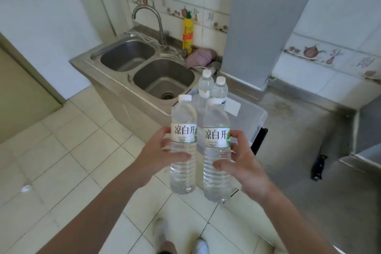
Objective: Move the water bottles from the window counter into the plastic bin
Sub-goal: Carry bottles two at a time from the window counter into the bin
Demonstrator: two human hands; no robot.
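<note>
Pale floor tiles (82,150) fill the near ground. Just above them, the left hand (156,156) grips one upright water bottle (183,146) around its label, and the right hand (241,163) grips a second bottle (216,154) the same way, side by side. Beyond them, two more bottles (206,86) stand upright in the clear plastic bin (259,115). Farther left sits a steel double sink (144,68) with a yellow bottle (188,33) behind it.
</note>
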